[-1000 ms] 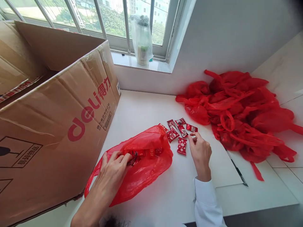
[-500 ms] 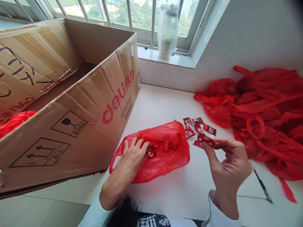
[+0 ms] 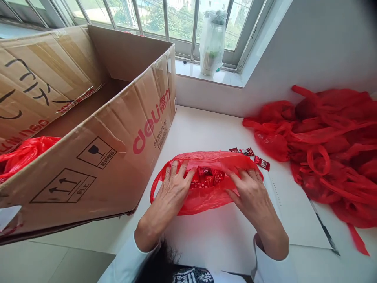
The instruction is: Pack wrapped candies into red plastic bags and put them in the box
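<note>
A thin red plastic bag (image 3: 206, 202) lies on the white table with its mouth facing up. Several small red printed packets (image 3: 206, 180) show inside it. My left hand (image 3: 173, 186) reaches into the left part of the mouth, fingers stretched and apart, with the thumb side touching the packets. At the right end, my right hand (image 3: 250, 192) has its fingers inside the bag, thumb apart from them, and no packet shows in it. Just behind the bag, more loose red packets (image 3: 261, 163) lie on the table, partly hidden by the bag's edge.
A large open cardboard box (image 3: 126, 129) stands at the left, with red plastic (image 3: 32, 151) inside. Many red bags (image 3: 332, 133) are heaped at the right. A notebook or paper pad (image 3: 297, 212) lies beside my right hand. A bagged bottle (image 3: 212, 47) stands on the windowsill.
My right hand, which held a red packet over the table, has moved left into the bag, and that packet no longer shows in it. The bag's mouth is stretched wider to the right.
</note>
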The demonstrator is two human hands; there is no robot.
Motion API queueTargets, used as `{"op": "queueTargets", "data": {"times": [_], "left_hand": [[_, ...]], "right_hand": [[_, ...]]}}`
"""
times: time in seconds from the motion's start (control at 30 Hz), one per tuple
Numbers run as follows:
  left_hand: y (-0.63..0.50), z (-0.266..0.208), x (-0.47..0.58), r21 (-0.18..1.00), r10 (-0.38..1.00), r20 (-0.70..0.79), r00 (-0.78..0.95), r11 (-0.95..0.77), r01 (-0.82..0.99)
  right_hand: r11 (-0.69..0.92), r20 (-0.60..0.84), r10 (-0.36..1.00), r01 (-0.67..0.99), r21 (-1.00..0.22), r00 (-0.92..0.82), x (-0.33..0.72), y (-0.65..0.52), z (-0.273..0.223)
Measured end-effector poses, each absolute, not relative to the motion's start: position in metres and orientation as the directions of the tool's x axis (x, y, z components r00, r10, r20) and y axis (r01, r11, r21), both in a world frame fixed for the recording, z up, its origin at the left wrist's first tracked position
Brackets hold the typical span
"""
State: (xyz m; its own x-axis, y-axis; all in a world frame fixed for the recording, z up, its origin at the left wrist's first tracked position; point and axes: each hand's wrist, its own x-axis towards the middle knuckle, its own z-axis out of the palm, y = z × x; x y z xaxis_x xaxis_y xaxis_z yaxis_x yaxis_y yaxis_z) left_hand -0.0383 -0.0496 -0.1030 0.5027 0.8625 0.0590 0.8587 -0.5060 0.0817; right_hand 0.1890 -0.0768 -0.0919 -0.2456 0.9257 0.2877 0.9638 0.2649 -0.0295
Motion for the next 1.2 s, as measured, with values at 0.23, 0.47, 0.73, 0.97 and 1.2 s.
{"op": "queueTargets", "data": {"times": [0.23,0.47,0.73,0.97,1.2], "left_hand": [[-0.057,-0.102,-0.035,0.115,0.85,0.003,0.526,-0.523,0.844],[-0.078,-0.115,-0.061,0.236,0.824,-0.091,0.559,-0.527,0.816],[-0.064,-0.088,-0.075,0.185,0.869,-0.186,0.459,-0.428,0.885],[-0.061,-0.09,-0.029,0.086,0.83,-0.064,0.555,-0.549,0.831],[-0.06,-0.11,-0.003,0.187,0.708,-0.03,0.706,-0.69,0.699]], "right_hand": [[0.194,0.139,0.973,0.98,-0.051,-0.185,0.189,-0.093,-0.088],[0.172,0.105,0.981,0.979,-0.108,-0.16,0.187,-0.101,-0.088],[0.257,0.099,0.966,0.931,-0.259,-0.239,0.168,-0.092,-0.082],[0.207,0.115,0.975,0.967,-0.147,-0.191,0.186,-0.091,-0.083],[0.193,0.121,0.977,0.97,-0.148,-0.176,0.189,-0.09,-0.087]]}}
